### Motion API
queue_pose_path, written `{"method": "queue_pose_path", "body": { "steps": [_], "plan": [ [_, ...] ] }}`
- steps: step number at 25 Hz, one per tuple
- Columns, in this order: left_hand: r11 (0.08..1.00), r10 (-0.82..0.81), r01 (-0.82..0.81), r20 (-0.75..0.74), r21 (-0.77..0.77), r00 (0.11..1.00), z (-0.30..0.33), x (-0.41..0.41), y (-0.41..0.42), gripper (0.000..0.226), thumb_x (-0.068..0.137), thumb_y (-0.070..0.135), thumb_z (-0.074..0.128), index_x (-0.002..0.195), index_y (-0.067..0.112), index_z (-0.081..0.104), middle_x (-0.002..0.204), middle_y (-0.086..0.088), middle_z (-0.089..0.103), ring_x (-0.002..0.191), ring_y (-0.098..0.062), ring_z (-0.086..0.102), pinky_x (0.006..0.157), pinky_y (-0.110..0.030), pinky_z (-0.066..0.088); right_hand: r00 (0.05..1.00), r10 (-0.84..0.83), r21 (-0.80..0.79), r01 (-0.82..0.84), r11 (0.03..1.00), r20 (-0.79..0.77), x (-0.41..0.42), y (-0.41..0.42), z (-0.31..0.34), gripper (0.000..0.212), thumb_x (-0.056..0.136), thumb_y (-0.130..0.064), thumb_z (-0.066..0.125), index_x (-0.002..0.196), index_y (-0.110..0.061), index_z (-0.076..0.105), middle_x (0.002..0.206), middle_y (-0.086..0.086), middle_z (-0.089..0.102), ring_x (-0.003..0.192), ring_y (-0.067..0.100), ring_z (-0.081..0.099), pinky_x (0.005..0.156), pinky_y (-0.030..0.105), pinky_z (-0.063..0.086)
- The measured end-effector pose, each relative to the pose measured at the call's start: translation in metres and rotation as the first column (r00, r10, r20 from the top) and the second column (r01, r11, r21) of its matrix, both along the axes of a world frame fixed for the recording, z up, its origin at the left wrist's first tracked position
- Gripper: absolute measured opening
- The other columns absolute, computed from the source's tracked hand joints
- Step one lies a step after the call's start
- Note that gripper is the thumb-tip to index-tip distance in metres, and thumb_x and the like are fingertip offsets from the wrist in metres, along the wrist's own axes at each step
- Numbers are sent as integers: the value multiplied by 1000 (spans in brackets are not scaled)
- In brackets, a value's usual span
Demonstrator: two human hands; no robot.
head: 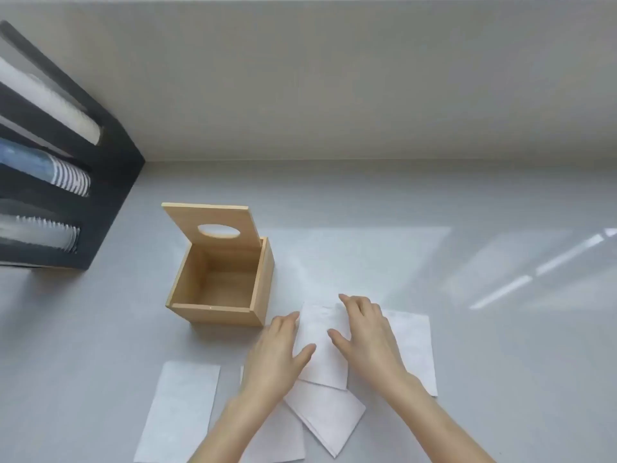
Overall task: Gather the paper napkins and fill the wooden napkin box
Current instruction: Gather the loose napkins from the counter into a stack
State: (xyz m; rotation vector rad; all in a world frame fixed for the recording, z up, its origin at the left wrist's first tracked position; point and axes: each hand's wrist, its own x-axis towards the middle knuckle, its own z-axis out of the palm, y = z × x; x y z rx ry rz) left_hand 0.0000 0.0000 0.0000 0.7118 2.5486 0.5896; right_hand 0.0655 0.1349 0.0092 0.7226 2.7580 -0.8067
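Square light-wood napkin box (220, 279) sits on the grey countertop (467, 329), hinged lid with oval slot (213, 225) tipped back against the rear so the cavity is open from above; inside looks empty. White paper napkins are scattered just in front and to the right of it. Both hands lie flat and spread on the top napkin (322, 345): left hand (277, 355) on its left edge, right hand (367, 339) on its right side, fingers extended, nothing pinched. Probably squaring or sliding it onto the overlapped ones. One separate napkin (182, 412) lies apart at the left. Black slotted rack (66, 182) far left, not involved.
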Motion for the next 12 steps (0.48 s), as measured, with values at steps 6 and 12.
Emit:
{"method": "queue_pose_path", "body": {
  "steps": [6, 12],
  "plan": [
    [994, 96, -95, -19, 45, 995, -16, 0, 11, 42, 88, 37, 52, 127, 24, 43, 120, 8, 48, 114, -7, 48, 83, -22, 43, 999, -27, 89, 24, 996, 30, -13, 4, -7, 44, 92, -31, 48, 132, -16, 38, 131, 4, 38, 120, 22, 38, 98, 29, 33],
    [989, 122, -118, -38, 86, 992, -16, 1, 13, 39, 87, 33, 54, 124, 24, 45, 102, 12, 45, 107, -9, 48, 74, -18, 38, 999, -37, 100, 39, 994, -21, -16, -3, -10, 25, 88, -18, 49, 111, -12, 54, 115, 6, 50, 110, 27, 44, 83, 31, 33]
  ]
}}
